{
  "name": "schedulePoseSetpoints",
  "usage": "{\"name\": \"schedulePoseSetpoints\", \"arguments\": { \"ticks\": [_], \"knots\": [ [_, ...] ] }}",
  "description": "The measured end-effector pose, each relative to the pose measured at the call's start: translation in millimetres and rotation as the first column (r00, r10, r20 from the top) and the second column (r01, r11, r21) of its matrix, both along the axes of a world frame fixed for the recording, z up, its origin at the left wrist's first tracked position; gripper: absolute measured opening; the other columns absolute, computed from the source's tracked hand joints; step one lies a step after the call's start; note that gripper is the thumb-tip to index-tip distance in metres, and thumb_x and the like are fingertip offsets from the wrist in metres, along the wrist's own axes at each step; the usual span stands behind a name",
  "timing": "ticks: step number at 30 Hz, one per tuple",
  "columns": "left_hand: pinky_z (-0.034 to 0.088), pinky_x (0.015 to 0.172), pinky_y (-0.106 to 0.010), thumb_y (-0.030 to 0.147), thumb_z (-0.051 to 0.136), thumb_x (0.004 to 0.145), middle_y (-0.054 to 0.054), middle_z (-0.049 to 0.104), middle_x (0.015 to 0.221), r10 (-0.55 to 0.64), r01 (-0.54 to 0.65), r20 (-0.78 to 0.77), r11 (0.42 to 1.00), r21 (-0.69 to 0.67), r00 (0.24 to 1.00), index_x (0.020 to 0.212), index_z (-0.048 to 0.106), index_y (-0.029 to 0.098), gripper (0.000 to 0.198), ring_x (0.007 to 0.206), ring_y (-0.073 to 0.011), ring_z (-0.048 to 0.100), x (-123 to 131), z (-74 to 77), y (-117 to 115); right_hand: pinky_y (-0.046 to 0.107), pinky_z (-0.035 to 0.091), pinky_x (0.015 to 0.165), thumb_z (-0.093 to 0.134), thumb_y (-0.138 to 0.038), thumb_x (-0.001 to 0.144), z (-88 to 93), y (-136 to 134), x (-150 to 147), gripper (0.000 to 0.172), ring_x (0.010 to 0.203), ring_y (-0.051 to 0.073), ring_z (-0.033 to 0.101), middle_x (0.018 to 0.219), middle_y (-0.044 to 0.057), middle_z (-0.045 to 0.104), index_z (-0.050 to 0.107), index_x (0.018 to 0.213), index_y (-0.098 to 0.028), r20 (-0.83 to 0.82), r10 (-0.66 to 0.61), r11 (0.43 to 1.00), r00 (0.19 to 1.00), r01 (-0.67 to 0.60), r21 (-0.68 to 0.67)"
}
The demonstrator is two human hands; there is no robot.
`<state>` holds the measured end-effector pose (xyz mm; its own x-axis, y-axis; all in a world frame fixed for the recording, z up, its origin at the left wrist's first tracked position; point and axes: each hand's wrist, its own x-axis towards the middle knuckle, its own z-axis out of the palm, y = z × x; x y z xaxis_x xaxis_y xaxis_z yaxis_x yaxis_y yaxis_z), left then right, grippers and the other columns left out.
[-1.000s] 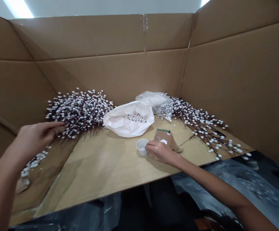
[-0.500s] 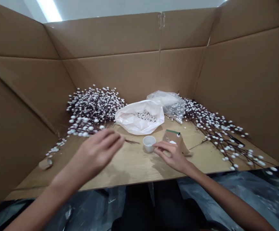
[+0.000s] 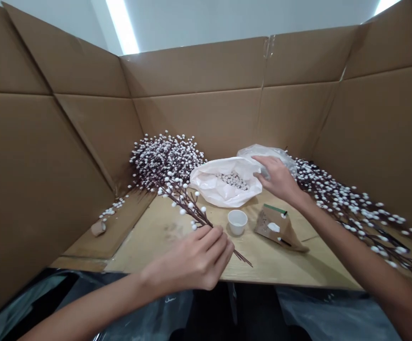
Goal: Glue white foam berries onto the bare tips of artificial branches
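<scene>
My left hand (image 3: 192,255) is closed around the dark stem of a single branch with white buds (image 3: 182,199), which rises up and to the left from my fist, its cut end sticking out to the lower right. My right hand (image 3: 276,177) is at the back of the table, fingers apart, touching or just over a clear plastic bag (image 3: 266,154). Beside it lies an open white plastic bag (image 3: 223,189) holding loose white buds. A small white cup (image 3: 237,222) stands between my hands, and a brown paper pouch (image 3: 280,230) lies to its right.
Heaps of budded branches (image 3: 165,161) (image 3: 351,208) lie at the left and right of the wooden table (image 3: 170,248). Tall cardboard walls (image 3: 199,123) surround it. A small cardboard tube (image 3: 98,228) and scattered buds lie at the left. The table's front edge is close to my hands.
My left hand has come from the left heap to the table's front, now holding a branch. My right hand has moved from the cup and pouch back to the plastic bags. The view has turned left.
</scene>
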<state>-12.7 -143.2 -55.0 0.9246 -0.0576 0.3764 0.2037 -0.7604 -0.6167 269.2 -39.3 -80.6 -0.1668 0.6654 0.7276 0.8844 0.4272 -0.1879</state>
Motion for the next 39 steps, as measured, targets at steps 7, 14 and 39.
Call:
{"name": "schedulePoseSetpoints", "arguments": {
  "ticks": [7,14,39],
  "knots": [
    [0.051,0.072,-0.033,0.010,0.048,0.090,-0.011,0.067,0.080,0.047,-0.048,-0.010,0.998,-0.043,0.999,0.092,0.065,0.008,0.017,0.080,-0.0197,0.062,-14.5,-13.1,-2.6,0.046,0.020,0.114,0.050,-0.012,0.084,17.6,86.1,-26.0,0.058,0.139,0.034,0.026,0.144,0.019,0.043,0.040,0.140,-0.004,0.357,0.041,0.969,0.933,0.051,-0.243],
    [0.051,0.071,-0.032,0.011,0.046,0.091,-0.011,0.066,0.079,0.080,-0.077,0.038,0.995,-0.070,0.996,0.093,0.064,0.008,0.019,0.078,-0.0192,0.061,-30.7,-20.0,9.9,0.037,0.040,0.096,0.044,-0.002,0.081,4.1,110.0,-49.9,0.040,0.100,0.025,0.065,0.100,0.019,0.072,0.065,0.114,-0.008,0.449,0.113,0.916,0.886,0.083,-0.393],
    [0.053,0.070,-0.031,0.012,0.047,0.091,-0.009,0.065,0.077,0.152,-0.148,0.032,0.984,-0.103,0.988,0.090,0.062,0.010,0.015,0.078,-0.0175,0.061,-32.7,-26.1,66.3,0.026,0.043,0.068,0.041,-0.011,0.088,-41.0,69.0,-48.8,0.029,0.084,0.021,0.067,0.089,0.013,0.072,0.068,0.099,-0.016,0.345,0.275,0.792,0.897,-0.008,-0.610]
  ]
}}
